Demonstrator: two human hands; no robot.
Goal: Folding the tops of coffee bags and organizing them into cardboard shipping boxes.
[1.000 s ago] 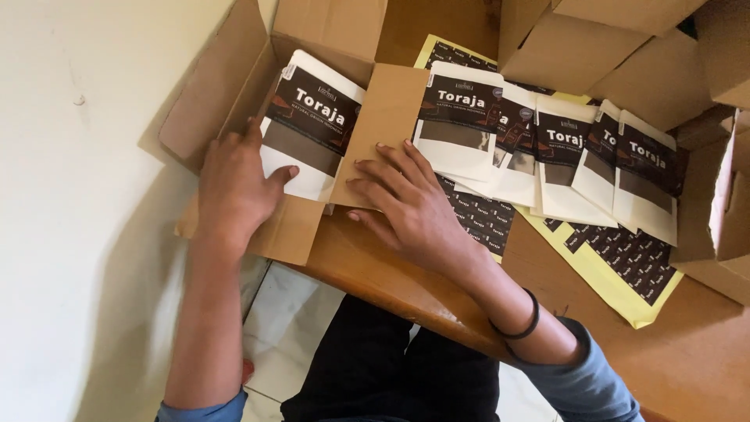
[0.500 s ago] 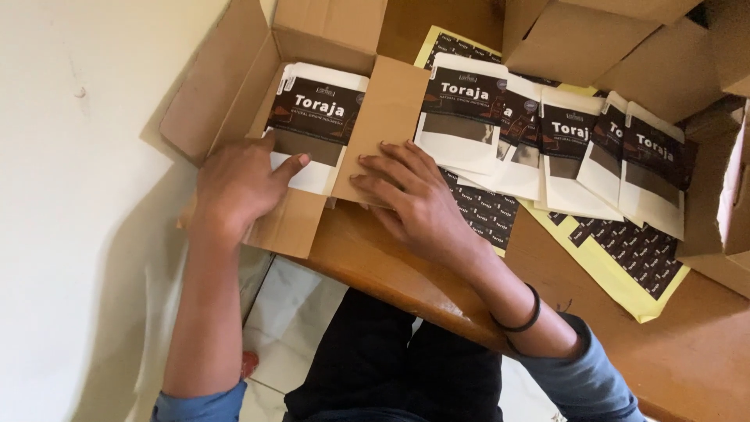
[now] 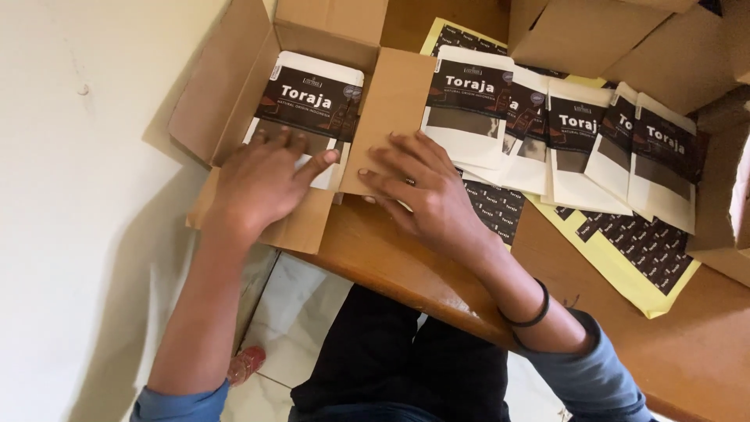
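Note:
An open brown cardboard box [image 3: 234,101] sits at the table's corner, with a white pouch bearing a dark brown label [image 3: 312,98] lying flat inside it. My left hand [image 3: 262,176] rests spread on the lower part of that pouch, over the box's near flap. My right hand [image 3: 426,191] lies flat with fingers apart on the box's right flap [image 3: 398,101], holding nothing. To the right, several matching white pouches [image 3: 570,133] lie overlapped in a row on the table.
A yellow sheet of small dark stickers [image 3: 625,242] lies under the pouch row. More cardboard boxes [image 3: 594,31] stand at the back and right. The wooden table [image 3: 406,266] ends just before my lap; a white wall is on the left.
The pouch in the box has gone from tilted to lying flat and lower. My left hand moved from the box's edge onto the pouch. My right hand stayed on the flap.

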